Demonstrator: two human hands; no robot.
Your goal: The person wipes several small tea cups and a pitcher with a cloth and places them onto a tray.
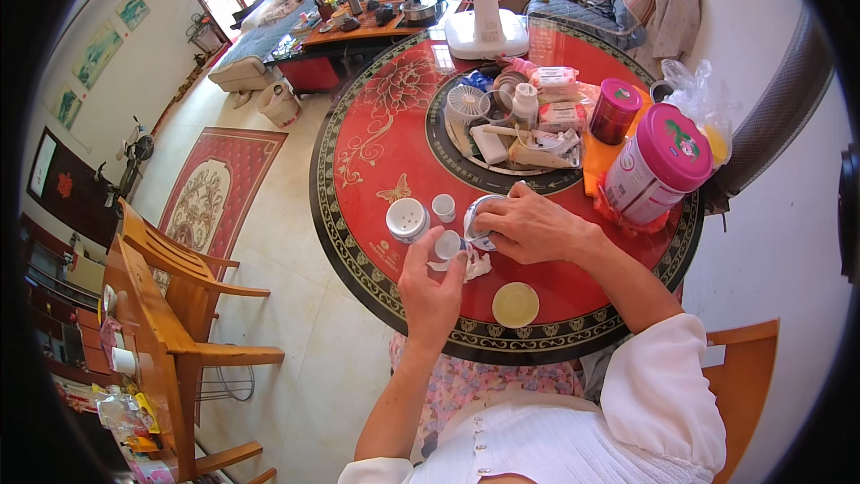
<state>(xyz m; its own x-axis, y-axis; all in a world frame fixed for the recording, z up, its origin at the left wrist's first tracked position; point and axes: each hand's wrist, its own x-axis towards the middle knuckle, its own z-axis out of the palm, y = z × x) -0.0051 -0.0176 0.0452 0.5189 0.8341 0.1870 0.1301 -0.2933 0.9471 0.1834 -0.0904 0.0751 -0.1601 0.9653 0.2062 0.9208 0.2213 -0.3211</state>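
On the round red table (376, 282), my left hand (432, 289) has its thumb and fingers around a small white cup (447, 245). My right hand (534, 225) reaches over a blue-and-white porcelain vessel (478, 215), its curled fingers inside or at the rim; what they pinch is hidden. Another small white cup (443, 207) stands between that vessel and a blue-and-white jar with a pierced white top (407, 218). Crumpled white tissue (478, 267) lies beside the held cup. Nearer my body is a round pale yellow-green lid or dish (515, 304).
A round tray (463, 148) with bottles, packets and a small fan sits beyond my hands. Two pink-lidded tins, a large one (652, 168) and a smaller one (615, 111), stand right. A white standing fan (487, 40) is at the far edge. Wooden chairs (175, 269) stand left.
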